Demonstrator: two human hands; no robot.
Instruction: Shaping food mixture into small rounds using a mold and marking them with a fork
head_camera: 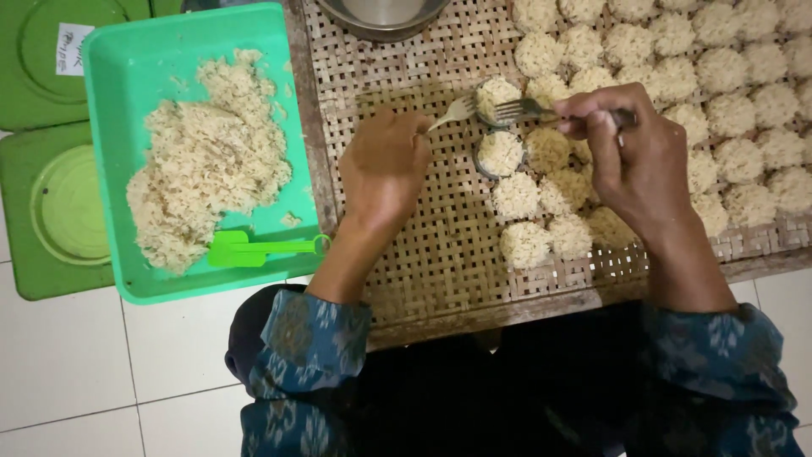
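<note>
My left hand (385,165) grips a metal fork (452,112) whose tines point at a small round ring mould (496,95) filled with rice. My right hand (630,152) holds a second fork (520,108) with its tines resting on that same mould. A second filled ring mould (499,154) sits just below it. Both lie on a woven bamboo tray (423,245). Several round rice cakes (719,101) cover the tray's right half in rows.
A green plastic tray (127,51) at the left holds a heap of loose cooked rice (207,156) and a green spatula (254,249). Green lids (59,211) lie further left. A metal bowl (385,17) stands at the top edge. White floor tiles lie below.
</note>
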